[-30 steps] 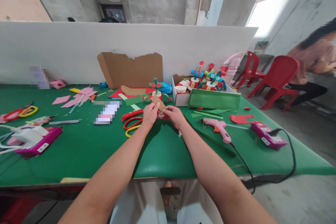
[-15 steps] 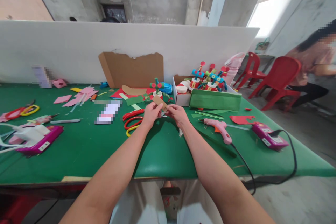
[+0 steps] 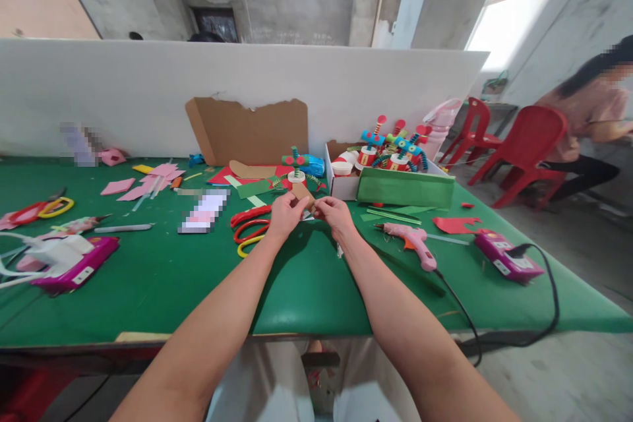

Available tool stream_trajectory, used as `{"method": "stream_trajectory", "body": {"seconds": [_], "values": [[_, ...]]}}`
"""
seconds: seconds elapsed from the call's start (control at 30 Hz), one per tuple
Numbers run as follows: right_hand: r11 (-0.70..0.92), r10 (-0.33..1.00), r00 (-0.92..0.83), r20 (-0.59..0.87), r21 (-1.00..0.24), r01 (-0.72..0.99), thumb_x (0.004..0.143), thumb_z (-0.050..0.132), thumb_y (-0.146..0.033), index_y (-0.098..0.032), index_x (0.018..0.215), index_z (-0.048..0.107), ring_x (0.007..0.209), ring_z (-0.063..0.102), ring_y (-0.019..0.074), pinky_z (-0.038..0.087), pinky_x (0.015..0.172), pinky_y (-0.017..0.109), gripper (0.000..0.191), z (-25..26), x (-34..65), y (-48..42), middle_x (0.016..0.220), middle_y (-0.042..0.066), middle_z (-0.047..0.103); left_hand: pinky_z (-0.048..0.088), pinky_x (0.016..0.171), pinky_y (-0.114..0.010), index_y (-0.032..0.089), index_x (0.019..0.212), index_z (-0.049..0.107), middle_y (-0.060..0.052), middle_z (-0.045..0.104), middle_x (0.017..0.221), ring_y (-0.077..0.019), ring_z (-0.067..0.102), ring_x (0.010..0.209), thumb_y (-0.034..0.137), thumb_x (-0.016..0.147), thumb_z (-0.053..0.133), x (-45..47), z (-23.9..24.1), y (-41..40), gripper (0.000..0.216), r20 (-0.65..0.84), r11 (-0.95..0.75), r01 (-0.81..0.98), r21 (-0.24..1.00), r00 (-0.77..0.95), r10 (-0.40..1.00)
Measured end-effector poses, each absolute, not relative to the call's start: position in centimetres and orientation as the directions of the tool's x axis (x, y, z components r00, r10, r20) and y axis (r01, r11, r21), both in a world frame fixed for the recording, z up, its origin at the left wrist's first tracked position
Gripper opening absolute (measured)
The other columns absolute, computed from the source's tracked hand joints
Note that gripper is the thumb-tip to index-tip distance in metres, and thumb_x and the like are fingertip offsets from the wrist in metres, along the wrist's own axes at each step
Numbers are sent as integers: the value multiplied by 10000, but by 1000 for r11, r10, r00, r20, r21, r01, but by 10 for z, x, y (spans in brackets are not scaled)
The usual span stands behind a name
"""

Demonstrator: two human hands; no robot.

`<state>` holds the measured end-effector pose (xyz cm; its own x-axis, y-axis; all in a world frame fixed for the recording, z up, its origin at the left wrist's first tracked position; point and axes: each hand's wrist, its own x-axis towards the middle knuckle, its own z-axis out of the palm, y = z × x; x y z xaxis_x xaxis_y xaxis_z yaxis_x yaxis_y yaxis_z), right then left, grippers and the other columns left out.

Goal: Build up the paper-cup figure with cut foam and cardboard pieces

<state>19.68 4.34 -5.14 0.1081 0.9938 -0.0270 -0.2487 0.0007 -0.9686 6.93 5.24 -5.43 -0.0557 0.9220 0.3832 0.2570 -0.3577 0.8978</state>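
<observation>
A small piece of brown cardboard [image 3: 302, 195] is pinched between my two hands above the green table. My left hand [image 3: 287, 215] grips its left side, and my right hand [image 3: 333, 215] has thumb and finger closed at its right edge. Just behind the cardboard stands a paper figure [image 3: 295, 165] with a green head, red dots and folded green arms. Scissors with red and yellow handles [image 3: 250, 231] lie beside my left hand, partly hidden by it. To the right of my right forearm rests a pink hot glue gun [image 3: 413, 241].
A white box [image 3: 341, 186] holds several finished paper figures, with a green panel [image 3: 405, 188] at its front. Purple power strips [image 3: 509, 257] sit at both sides. Pink paper scraps [image 3: 153, 181] lie left. A person sits by a red chair [image 3: 531, 145] at right.
The cardboard has tilted and dropped slightly between my fingers. Both hands stay in almost the same place, still holding it.
</observation>
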Motion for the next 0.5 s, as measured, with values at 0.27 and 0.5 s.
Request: {"method": "stream_trajectory", "body": {"seconds": [0.27,0.5], "values": [[-50,998,16,-58,-945,-323,584,698,-243,-172,610,652,470,508,81,470,559,222,88,-53,196,43,482,-51,575,358,420,-224,164,620,562,45,501,412,-100,441,371,356,715,610,70,-54,53,220,315,-293,170,941,-125,941],[-61,995,-96,-32,-945,-320,552,777,-314,-161,640,672,496,530,80,475,583,224,206,-55,197,43,519,-40,597,385,374,-210,144,662,583,53,530,427,-85,446,349,341,648,676,71,-53,56,218,239,-248,-103,963,-90,967]]}}
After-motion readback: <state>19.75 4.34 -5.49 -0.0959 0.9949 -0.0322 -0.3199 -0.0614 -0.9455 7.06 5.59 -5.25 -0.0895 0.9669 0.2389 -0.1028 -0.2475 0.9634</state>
